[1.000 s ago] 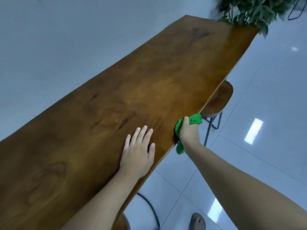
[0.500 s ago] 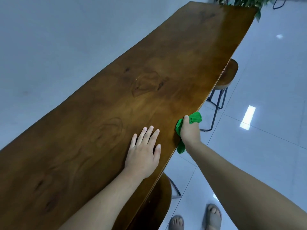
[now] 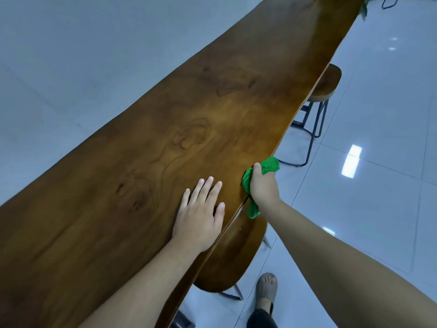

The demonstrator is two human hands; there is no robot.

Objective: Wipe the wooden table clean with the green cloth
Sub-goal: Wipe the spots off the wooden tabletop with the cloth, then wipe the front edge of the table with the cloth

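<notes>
Midway, by the look of it — the table (image 3: 165, 143) shows no visible crumbs or spills, though the far stretch toward the upper right of the frame may yet need a pass; hard to judge cleanliness from the sheen alone. Right hand (image 3: 263, 187) is closed tight around the bunched green cloth (image 3: 269, 165), pressed to the table's edge at centre right. Left hand (image 3: 201, 216) lies flat on the wood, fingers spread, holding nothing — likely bracing. Two stools (image 3: 328, 81) sit tucked beneath that edge.
</notes>
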